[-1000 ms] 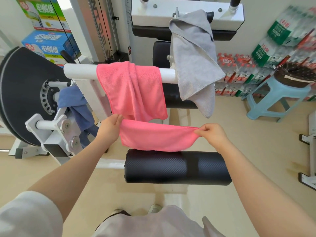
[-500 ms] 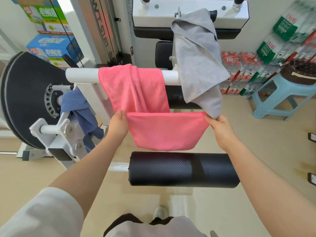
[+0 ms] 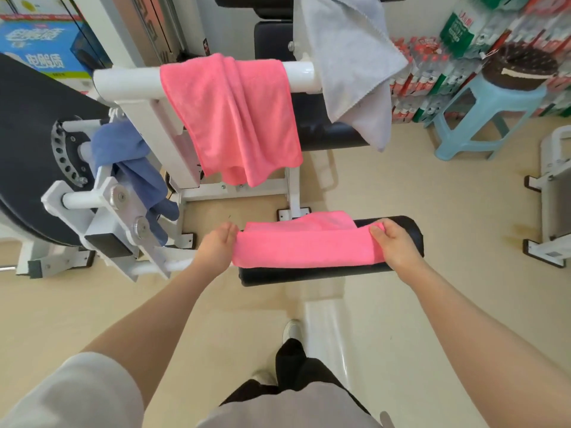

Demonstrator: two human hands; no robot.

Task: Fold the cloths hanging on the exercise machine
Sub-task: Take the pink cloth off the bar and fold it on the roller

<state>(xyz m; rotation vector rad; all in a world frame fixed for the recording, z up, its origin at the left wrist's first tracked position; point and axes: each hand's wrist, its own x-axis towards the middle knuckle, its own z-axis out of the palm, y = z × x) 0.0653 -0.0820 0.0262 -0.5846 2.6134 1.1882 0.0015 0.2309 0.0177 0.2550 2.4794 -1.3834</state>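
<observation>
A folded pink cloth lies across the black foam roller of the exercise machine. My left hand grips its left end and my right hand grips its right end. Behind it a second pink cloth hangs unfolded over the white bar. A grey cloth hangs from the upper right of the machine. A blue cloth is draped on the left arm by the black weight disc.
A light blue stool with a round dark cushion stands at the right, in front of stacked bottle packs. Cardboard boxes stand at the back left. A white frame stands at the right edge. My shoes show on the beige floor below.
I lowered the folded pink cloth from in front of the hanging cloth onto the black roller. My view tilted downward.
</observation>
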